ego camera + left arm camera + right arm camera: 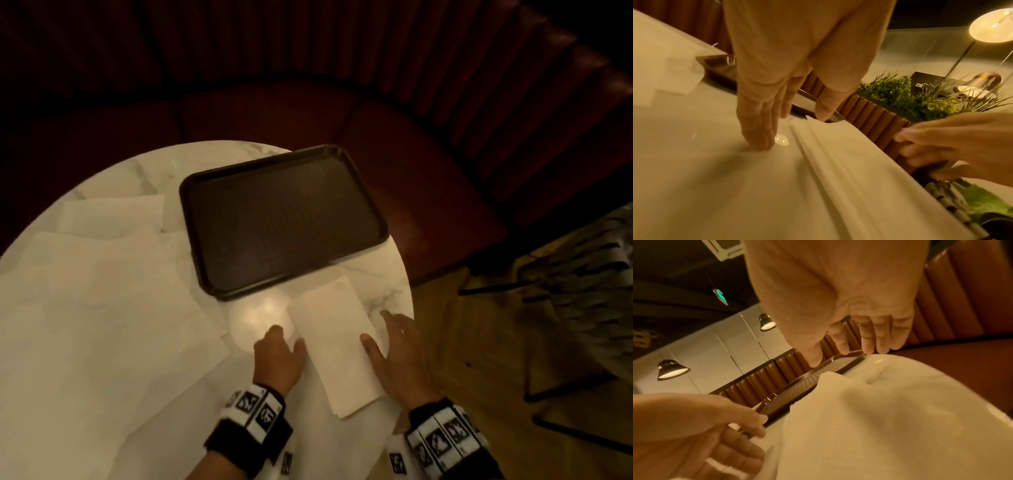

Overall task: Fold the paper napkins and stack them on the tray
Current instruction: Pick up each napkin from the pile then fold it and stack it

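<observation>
A folded white napkin (335, 346) lies as a long strip on the marble table (144, 164), just in front of the dark brown tray (281, 219), which holds nothing. My left hand (284, 342) is at the strip's left edge, its fingertips (758, 144) on the table and its thumb at the napkin (838, 162). My right hand (387, 339) lies at the right edge, thumb resting on the paper and fingers spread flat. In the right wrist view the napkin (879, 418) stretches toward the tray (797, 394). Neither hand grips anything.
Several unfolded napkins (102, 308) overlap across the table's left half. The table's rim (407, 274) runs close beside my right hand. A red leather bench (376, 137) curves behind the table. A chair (582, 274) stands to the right. A planter with greenery (900, 97) sits beyond.
</observation>
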### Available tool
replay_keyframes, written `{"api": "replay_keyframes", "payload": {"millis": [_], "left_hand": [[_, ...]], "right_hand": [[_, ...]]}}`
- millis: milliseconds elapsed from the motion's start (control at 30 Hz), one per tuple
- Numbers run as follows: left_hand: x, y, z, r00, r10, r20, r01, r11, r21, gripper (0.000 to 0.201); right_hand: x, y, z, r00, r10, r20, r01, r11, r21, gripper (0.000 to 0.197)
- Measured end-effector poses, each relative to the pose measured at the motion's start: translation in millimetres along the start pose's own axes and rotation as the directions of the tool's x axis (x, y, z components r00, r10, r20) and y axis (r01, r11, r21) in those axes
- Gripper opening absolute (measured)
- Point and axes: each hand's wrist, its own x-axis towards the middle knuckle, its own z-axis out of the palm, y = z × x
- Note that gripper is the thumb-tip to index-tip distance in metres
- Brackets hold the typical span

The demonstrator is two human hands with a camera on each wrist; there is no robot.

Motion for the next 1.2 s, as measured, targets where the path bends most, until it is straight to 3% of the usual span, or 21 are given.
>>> {"api": "replay_keyframes", "payload": {"millis": [100,200,300,367,433,500,600,733,833,1000,1100,1133,1200], "left_hand": [[-7.9,6.5,18.5,0.979,-0.068,0.193,0.065,0.998,0.022,0.041],[-11.2,17.6,19.5,0.962,-0.067,0.264,0.08,0.996,-0.039,0.044],[-17.1,3.2,-8.1,0.98,-0.098,0.171,0.121,0.984,-0.129,0.051],[-25.0,-20.2,-37.9,0.985,-0.148,0.092,0.164,0.965,-0.206,0.058],[-35.6,-51.3,-71.2,0.979,-0.203,0.014,0.198,0.939,-0.282,0.057],[-50.2,-89.2,-103.5,0.968,-0.241,-0.063,0.21,0.926,-0.314,0.048],[-74.3,-151.1,-136.0,0.933,-0.354,-0.07,0.312,0.89,-0.332,0.031],[-98.5,-211.8,-156.5,0.903,-0.428,-0.017,0.409,0.873,-0.267,0.027],[-106.5,-241.5,-164.8,0.902,-0.432,-0.014,0.414,0.873,-0.257,0.016],[-107.3,-272.0,-169.5,0.906,-0.421,-0.047,0.392,0.876,-0.282,0.019],[-106.3,-276.3,-171.6,0.918,-0.385,-0.093,0.35,0.898,-0.266,0.045],[-105.0,-275.8,-171.9,0.921,-0.378,-0.097,0.345,0.905,-0.249,0.055],[-102.8,-274.0,-171.5,0.922,-0.382,-0.066,0.369,0.916,-0.159,0.065]], "right_hand": [[29.4,-15.8,14.4,0.967,0.001,0.256,0.001,1.0,-0.009,0.07],[37.2,-19.0,21.7,0.949,0.017,0.316,0.018,0.994,-0.108,0.071],[33.8,-22.3,12.4,0.959,0.089,0.268,-0.041,0.983,-0.178,0.076],[27.2,-42.9,5.5,0.979,0.053,0.196,-0.021,0.986,-0.164,0.076],[15.2,-80.9,7.3,0.99,-0.09,0.112,0.103,0.988,-0.112,0.071],[3.1,-127.3,24.2,0.96,-0.266,0.091,0.271,0.961,-0.054,0.06],[-9.9,-195.8,75.1,0.905,-0.355,0.234,0.378,0.924,-0.06,0.055],[-5.2,-261.4,152.1,0.891,-0.222,0.396,0.311,0.934,-0.176,0.088],[-2.3,-283.2,180.9,0.922,-0.088,0.376,0.215,0.927,-0.308,0.101],[9.4,-291.4,189.2,0.933,-0.011,0.361,0.145,0.927,-0.345,0.107],[14.3,-298.1,189.3,0.934,-0.133,0.331,0.272,0.866,-0.42,0.106],[15.5,-302.7,190.0,0.909,-0.228,0.35,0.375,0.813,-0.445,0.11],[19.5,-315.3,194.4,0.787,-0.437,0.435,0.61,0.65,-0.452,0.111]]}}
